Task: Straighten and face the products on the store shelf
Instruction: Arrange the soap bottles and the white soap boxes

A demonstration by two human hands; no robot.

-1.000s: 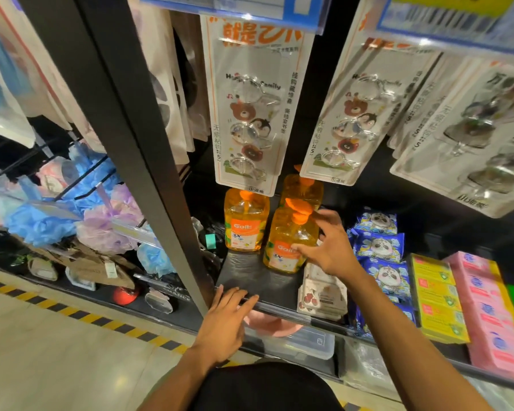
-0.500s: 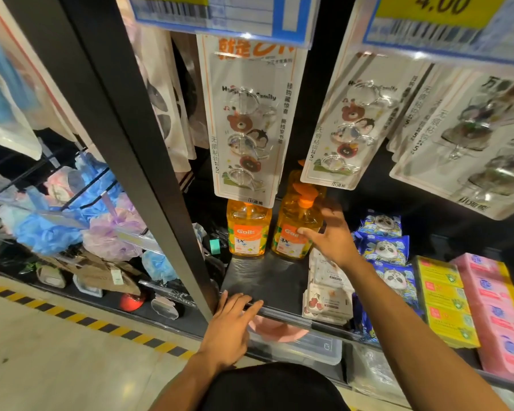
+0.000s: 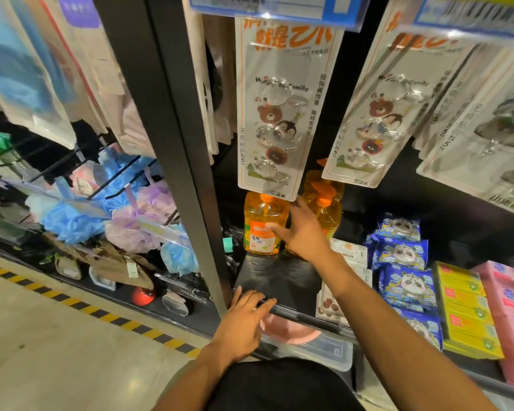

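Orange pump bottles of liquid soap stand at the back of a dark shelf [image 3: 276,277]. The left soap bottle [image 3: 260,229] faces front with its label showing. A second soap bottle [image 3: 328,209] stands to its right, and a third is partly hidden behind a hanging card. My right hand [image 3: 300,232] reaches between the two front bottles, fingers spread, fingertips touching the left bottle's label. My left hand [image 3: 244,318] rests flat on the shelf's front rail, holding nothing.
A black upright post [image 3: 172,143] divides the bays. Carded hooks [image 3: 275,114] hang low over the bottles. White packs [image 3: 350,253], blue panda packs [image 3: 404,271], yellow boxes [image 3: 463,307] and pink boxes [image 3: 508,310] fill the shelf to the right. Bath sponges [image 3: 125,218] fill the left bay.
My right hand pushed the right bottle back beside the left one, let go of it, and moved left onto the left bottle. My left hand stayed on the rail.
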